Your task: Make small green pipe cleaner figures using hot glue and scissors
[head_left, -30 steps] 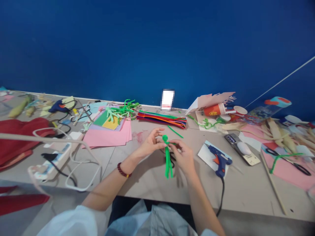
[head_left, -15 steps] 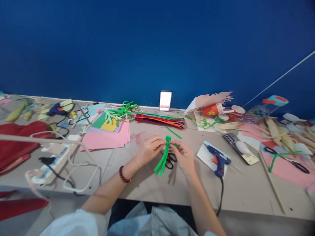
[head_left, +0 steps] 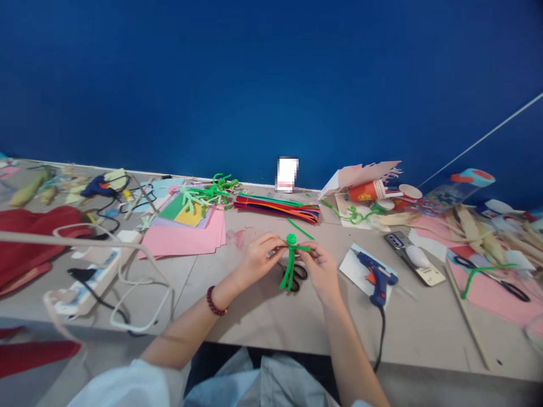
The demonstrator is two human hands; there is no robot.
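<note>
A small green pipe cleaner figure (head_left: 291, 261), with a coiled head on top and strands hanging down, is held upright above the table between my two hands. My left hand (head_left: 262, 254) pinches its left side just below the coil. My right hand (head_left: 321, 267) is closed on a short green strand sticking out to the right. Behind the figure, a pair of scissors (head_left: 299, 273) with dark handles lies on the table, partly hidden. A loose green pipe cleaner piece (head_left: 301, 229) rests just beyond the coil.
A bundle of coloured pipe cleaners (head_left: 275, 209) lies at the back. To the right are a blue glue gun (head_left: 379, 277) on a card, a phone (head_left: 413, 257) and a thin stick (head_left: 469, 316). Pink paper (head_left: 182, 240) and a white power strip (head_left: 91, 280) are left.
The hanging strands have swung right and now point more nearly straight down. The strand at my right hand shows more clearly. Both hands keep their hold, hardly moving.
</note>
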